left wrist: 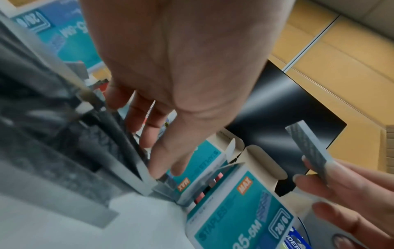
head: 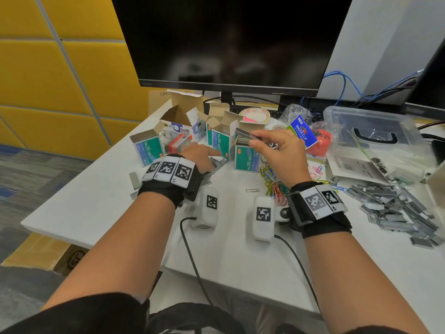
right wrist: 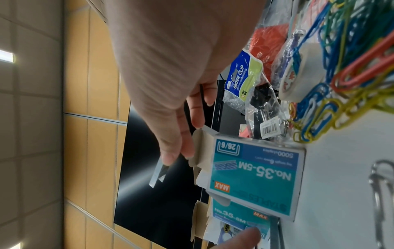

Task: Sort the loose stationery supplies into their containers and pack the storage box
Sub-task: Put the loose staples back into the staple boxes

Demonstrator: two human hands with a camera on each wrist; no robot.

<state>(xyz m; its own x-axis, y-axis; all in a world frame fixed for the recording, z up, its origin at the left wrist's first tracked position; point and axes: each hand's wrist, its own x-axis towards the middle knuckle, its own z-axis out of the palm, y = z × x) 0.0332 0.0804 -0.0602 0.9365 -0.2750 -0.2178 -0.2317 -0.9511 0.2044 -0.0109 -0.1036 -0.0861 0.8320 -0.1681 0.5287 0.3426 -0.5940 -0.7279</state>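
Note:
My right hand [head: 255, 139] pinches a grey strip of staples [head: 245, 134] just above an open teal staple box [head: 247, 158] in the middle of the table. The right wrist view shows the staple strip [right wrist: 158, 174] between thumb and fingers, beside the box's raised flap [right wrist: 201, 139]. My left hand [head: 210, 155] lies low on the table, left of that box, fingers straight. Its fingertips [left wrist: 158, 171] touch loose staple strips [left wrist: 147, 183] lying against a second open teal box [left wrist: 200, 161]. From the left wrist, the held strip [left wrist: 308, 152] hangs over the near box [left wrist: 238, 207].
More staple boxes [head: 147, 147] stand at the left. Coloured paper clips [head: 273, 183] lie by my right wrist, a heap of loose staples [head: 395, 208] farther right. A clear storage box [head: 370, 133], binder clip bag [head: 303, 131], tape roll [head: 255, 114] and monitor [head: 228, 39] sit behind.

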